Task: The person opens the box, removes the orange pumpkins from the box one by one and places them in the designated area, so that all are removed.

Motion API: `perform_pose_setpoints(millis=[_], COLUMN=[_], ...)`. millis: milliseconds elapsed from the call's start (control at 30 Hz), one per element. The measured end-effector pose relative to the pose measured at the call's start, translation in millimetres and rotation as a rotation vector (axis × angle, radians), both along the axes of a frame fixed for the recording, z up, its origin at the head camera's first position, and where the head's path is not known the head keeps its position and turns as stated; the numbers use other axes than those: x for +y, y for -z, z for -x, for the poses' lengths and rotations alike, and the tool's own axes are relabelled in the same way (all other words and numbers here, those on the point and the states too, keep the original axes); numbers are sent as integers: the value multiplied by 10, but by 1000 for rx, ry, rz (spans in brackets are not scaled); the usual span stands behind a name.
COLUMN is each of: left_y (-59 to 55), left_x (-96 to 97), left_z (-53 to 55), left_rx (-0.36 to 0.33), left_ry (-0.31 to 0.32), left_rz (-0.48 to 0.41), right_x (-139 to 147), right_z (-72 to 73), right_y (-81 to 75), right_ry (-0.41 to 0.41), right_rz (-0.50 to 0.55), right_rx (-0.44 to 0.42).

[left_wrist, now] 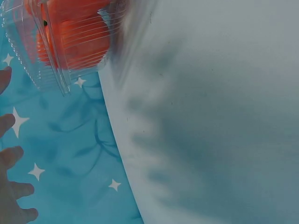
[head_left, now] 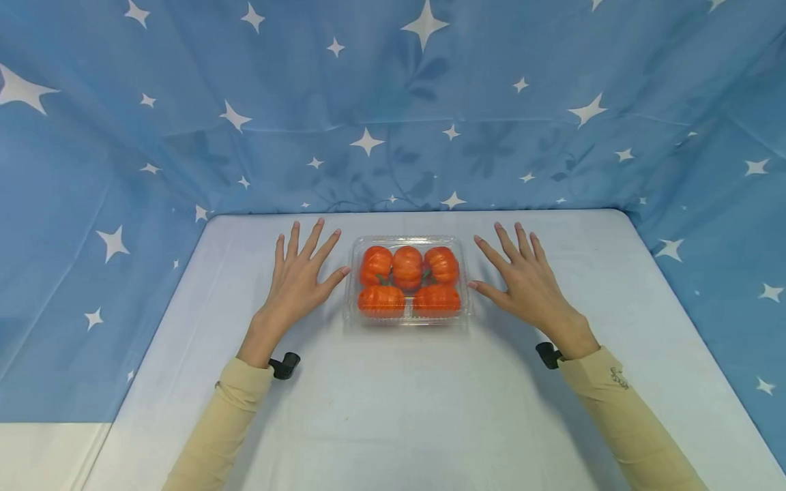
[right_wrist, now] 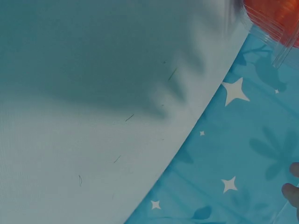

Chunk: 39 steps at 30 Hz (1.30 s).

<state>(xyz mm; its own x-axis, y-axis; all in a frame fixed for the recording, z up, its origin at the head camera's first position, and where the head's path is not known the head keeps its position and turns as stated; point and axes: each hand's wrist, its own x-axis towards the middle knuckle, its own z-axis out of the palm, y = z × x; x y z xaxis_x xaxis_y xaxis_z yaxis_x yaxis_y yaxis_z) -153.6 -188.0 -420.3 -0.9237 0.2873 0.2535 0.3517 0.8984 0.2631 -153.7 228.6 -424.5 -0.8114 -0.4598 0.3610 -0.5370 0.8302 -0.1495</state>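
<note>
A clear, rectangular plastic container (head_left: 408, 321) holding five orange, ribbed, pumpkin-shaped pieces (head_left: 407, 267) sits toward the far edge of a white-covered table (head_left: 405, 402), between a person's bare left hand (head_left: 297, 281) and bare right hand (head_left: 529, 281). Both are spread wide, fingers fanned and holding nothing, each thumb tip just beside the container; from here, I cannot tell whether either touches it. Tan fabric sleeves (head_left: 217, 426) cover the forearms, and blue, star-patterned cloth (head_left: 295, 95) hangs beyond the table.

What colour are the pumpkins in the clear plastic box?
The pumpkins are orange, best seen in the head view.
</note>
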Motion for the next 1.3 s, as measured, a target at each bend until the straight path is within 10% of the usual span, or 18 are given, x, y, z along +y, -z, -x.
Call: perform_pose_setpoints(millis=[400, 833, 1300], left_y=[-32, 185, 235], left_x=[2, 149, 200], left_z=[-76, -212, -274], left_rx=[-86, -742, -763], left_ry=[-31, -154, -192], left_rz=[-144, -911, -1112], right_x=[-78, -588, -1090], right_z=[-46, -183, -353], right_y=[-25, -78, -42], right_ry=[-25, -154, -298], right_rz=[43, 16, -65], right_rx=[-27, -69, -88])
